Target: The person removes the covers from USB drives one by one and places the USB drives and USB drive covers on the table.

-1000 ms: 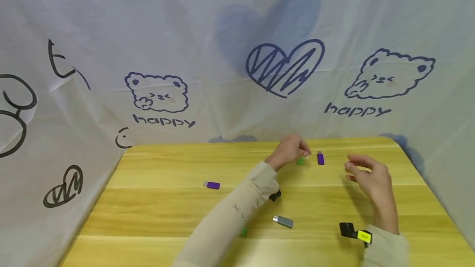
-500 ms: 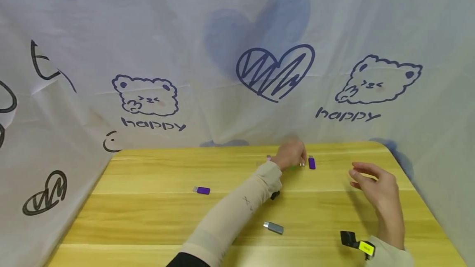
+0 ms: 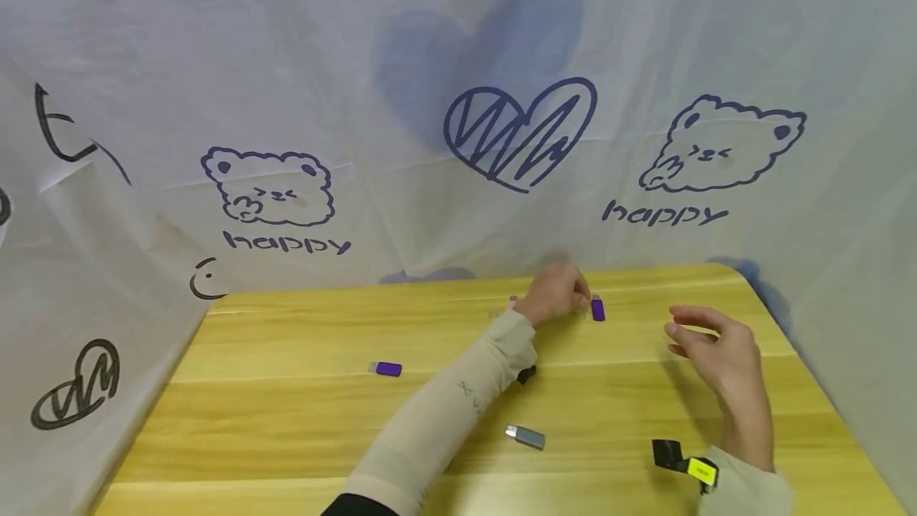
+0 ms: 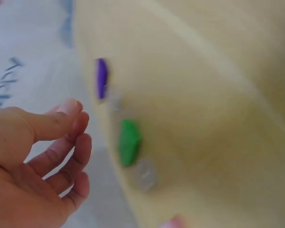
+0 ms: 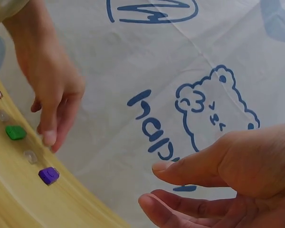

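My left hand [image 3: 555, 291] reaches over the table's far edge, its fingertips right beside a purple USB stick [image 3: 598, 308]. In the left wrist view its fingers bend loosely, thumb close to the index finger, with nothing between them. Below that hand, a green block-shaped piece [image 5: 15, 132] lies between two small clear pieces [image 5: 30, 156], in a row with the purple stick; in the head view the hand covers the green one. To the right, my right hand [image 3: 719, 345] hovers above the table with thumb and fingers apart, holding nothing.
A second purple USB stick [image 3: 388, 369] lies left of the left forearm, and a grey USB stick [image 3: 525, 436] lies front centre. A pink piece [image 3: 512, 302] shows beside the left wrist. White cloth with drawings [image 3: 401, 102] hangs behind the wooden table [image 3: 286, 420].
The left hand has shifted slightly right toward the purple USB stick, uncovering the pink piece and hiding the green one. The head view has turned a little. The right hand stays nearly still.
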A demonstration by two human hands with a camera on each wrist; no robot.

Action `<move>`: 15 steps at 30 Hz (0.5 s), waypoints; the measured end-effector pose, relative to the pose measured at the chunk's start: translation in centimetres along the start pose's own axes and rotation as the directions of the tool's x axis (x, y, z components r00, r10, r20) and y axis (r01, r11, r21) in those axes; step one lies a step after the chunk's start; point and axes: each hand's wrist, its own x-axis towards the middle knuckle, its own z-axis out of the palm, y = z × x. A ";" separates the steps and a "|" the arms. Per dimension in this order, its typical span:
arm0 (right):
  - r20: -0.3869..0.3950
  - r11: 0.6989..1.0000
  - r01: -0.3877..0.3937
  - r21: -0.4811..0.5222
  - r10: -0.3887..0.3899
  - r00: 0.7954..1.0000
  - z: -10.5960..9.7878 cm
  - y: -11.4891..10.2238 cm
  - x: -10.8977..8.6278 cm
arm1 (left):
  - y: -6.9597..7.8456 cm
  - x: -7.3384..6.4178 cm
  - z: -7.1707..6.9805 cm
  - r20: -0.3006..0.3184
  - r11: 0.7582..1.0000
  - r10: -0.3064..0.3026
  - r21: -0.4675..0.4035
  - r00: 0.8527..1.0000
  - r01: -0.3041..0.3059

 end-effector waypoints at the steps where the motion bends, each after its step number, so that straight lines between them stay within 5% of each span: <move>1: 0.008 1.000 0.009 -0.009 -0.009 1.000 0.1 -0.2 0.0 | -0.1 -0.4 -0.7 -0.009 0.999 -0.001 -0.047 1.000 0.001; 4: 0.033 0.996 0.052 -0.076 -0.050 0.998 0.4 -0.8 -0.2 | -0.5 -2.2 -3.0 -0.045 0.975 -0.023 -0.224 0.999 0.012; 7: 0.059 0.981 0.116 -0.158 -0.108 0.992 0.7 -1.5 -0.4 | -1.3 -4.9 -5.1 -0.089 0.904 -0.087 -0.425 0.992 0.041; 10: 0.101 0.959 0.190 -0.209 -0.172 0.980 1.3 -2.3 -0.6 | -2.6 -8.1 -6.5 -0.178 0.852 -0.124 -0.523 0.976 0.013; 15: 0.168 0.925 0.291 -0.243 -0.256 0.952 3.0 -3.7 -0.9 | -4.9 -13.5 -7.2 -0.323 0.880 -0.124 -0.472 0.938 -0.046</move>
